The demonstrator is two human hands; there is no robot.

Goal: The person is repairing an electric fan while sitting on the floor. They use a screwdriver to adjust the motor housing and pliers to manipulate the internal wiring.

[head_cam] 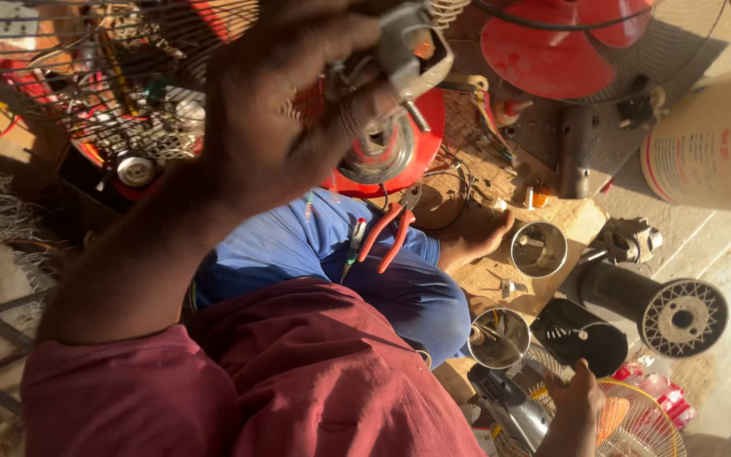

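Observation:
My left hand (272,110) is raised close to the camera and is closed on a grey metal bracket-like part (412,46), which it holds over a red round fan motor base (420,148). Down at the lower right, my right hand (577,396) has its fingers spread and sits at the rim of a white and orange wire fan guard (645,423), next to a shiny metal motor housing (509,406). It holds nothing that I can see. Red-handled pliers (389,235) and a small screwdriver (353,245) lie on my blue-trousered lap.
Two metal cups (539,250) (499,338) stand near my bare foot (475,241). A wire spool (683,317), a black cover (585,334), a red fan blade (552,46), a dark wire guard (103,93) and a large white drum (712,144) crowd the ground.

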